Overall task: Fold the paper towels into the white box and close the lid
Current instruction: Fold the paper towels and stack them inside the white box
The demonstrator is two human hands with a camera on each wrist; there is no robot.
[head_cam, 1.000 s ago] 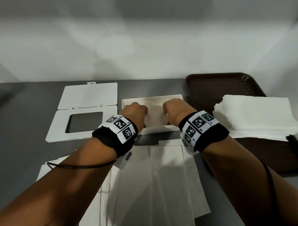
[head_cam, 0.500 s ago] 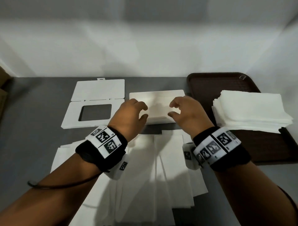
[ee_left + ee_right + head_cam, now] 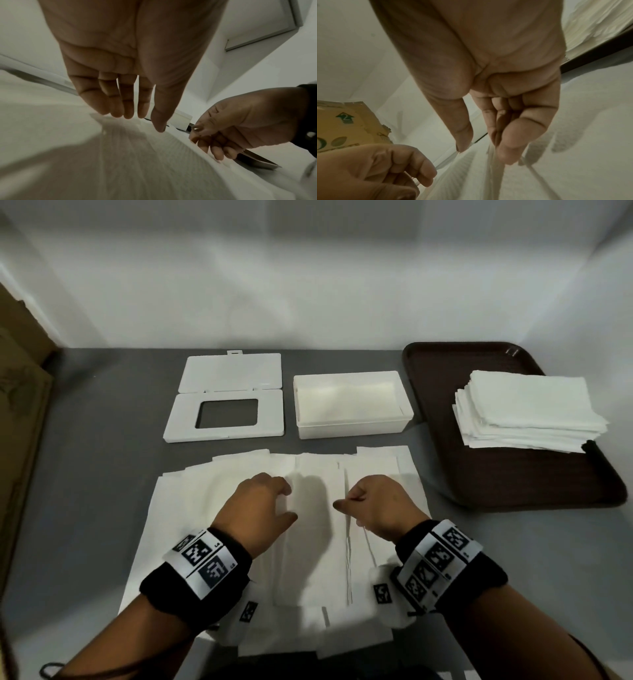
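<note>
The white box (image 3: 352, 429) stands uncovered at the middle back, and white paper lies inside it. To its left lies its lid (image 3: 181, 419) with a window cut-out, its flap folded back. Several paper towels (image 3: 308, 559) lie overlapping on the grey table in front of the box. My left hand (image 3: 291, 505) hovers over them with relaxed fingers (image 3: 126, 112) just off the paper. My right hand (image 3: 344, 499) is loosely curled at a towel's folded edge; its thumb (image 3: 462, 142) stands apart from the fingers and no towel is lifted.
A brown tray (image 3: 513, 484) at the right holds a stack of paper towels (image 3: 527, 409). A cardboard box (image 3: 20, 422) stands at the left edge. A white wall closes off the back of the table.
Both hands have drawn back from inside the white box toward me. They are now over the spread towels, and the box interior is uncovered.
</note>
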